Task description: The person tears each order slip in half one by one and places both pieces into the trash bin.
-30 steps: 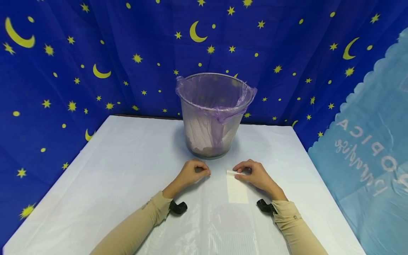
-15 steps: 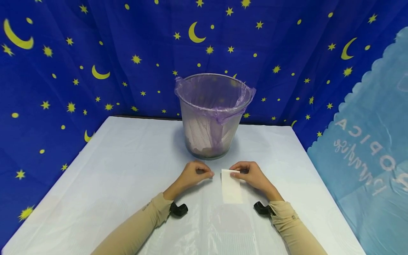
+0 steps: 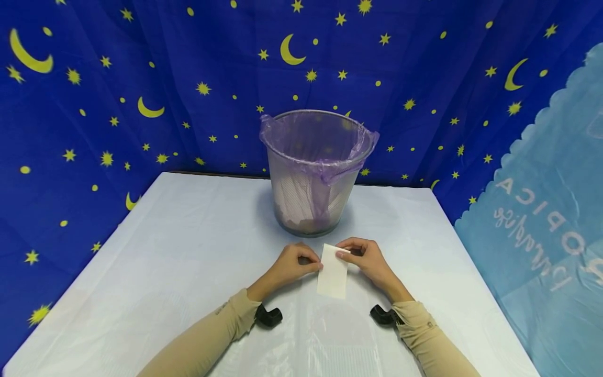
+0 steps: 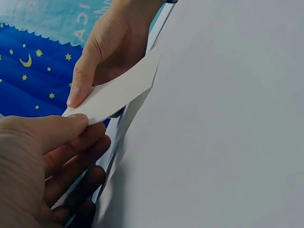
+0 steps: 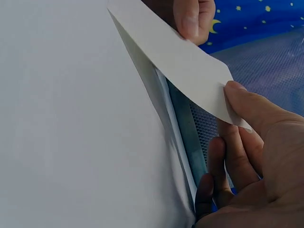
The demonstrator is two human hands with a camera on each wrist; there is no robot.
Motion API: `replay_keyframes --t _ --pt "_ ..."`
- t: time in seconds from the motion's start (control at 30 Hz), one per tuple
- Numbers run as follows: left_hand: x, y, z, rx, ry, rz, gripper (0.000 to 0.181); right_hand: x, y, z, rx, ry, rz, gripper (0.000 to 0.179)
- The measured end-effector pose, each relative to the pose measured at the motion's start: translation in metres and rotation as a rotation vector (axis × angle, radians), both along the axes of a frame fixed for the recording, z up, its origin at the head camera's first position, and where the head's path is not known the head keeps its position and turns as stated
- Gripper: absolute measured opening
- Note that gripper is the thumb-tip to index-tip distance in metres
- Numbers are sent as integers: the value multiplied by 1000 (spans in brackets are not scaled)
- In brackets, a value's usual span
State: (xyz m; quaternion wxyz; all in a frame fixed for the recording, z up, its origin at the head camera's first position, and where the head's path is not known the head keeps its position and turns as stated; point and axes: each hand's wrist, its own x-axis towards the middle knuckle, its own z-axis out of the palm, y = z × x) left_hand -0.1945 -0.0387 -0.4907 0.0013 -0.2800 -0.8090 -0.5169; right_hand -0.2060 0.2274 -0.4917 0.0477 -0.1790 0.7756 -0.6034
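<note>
A small rectangular off-white piece of paper point(image 3: 332, 275) is held over the white table just in front of the bin. My right hand point(image 3: 369, 262) pinches its far right edge, thumb on top and fingers beneath. My left hand point(image 3: 297, 264) has thumb and forefinger pinching its left edge. In the left wrist view the paper point(image 4: 121, 92) bends in a gentle curve, and a shaded layer shows under it. The left hand's other fingers point(image 4: 83, 156) curl loosely below. From the right wrist, the paper point(image 5: 180, 61) spans between both thumbs.
Behind the hands stands a wire mesh waste bin point(image 3: 289, 191) lined with a purple plastic bag point(image 3: 325, 170). The white-covered table point(image 3: 188, 230) backs onto a blue star-patterned curtain point(image 3: 226, 52). A light blue cloth point(image 3: 551, 235) hangs on the right. Black wrist mounts sit under both wrists.
My right hand has carried the paper to the left and tilted it. My left hand has moved slightly right and taken hold of the paper's left edge.
</note>
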Motion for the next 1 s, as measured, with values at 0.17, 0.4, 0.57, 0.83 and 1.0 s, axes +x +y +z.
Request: replay_keyframes --t 0.17,0.4,0.57,0.83,1.0 --pt "1 0 0 12 -26 3 3 2 -1 1 -2 3 -5 21" --pt "-2 -3 -3 87 -84 42 6 3 -1 2 5 -21 47 27" --pt "-4 -4 -3 155 -99 71 6 4 -1 3 18 -45 93 36" --pt "-3 -5 0 187 -127 85 8 8 -2 6 82 -76 144 46" --pt "-3 -5 -1 179 -138 96 9 10 -4 6 135 -92 214 46"
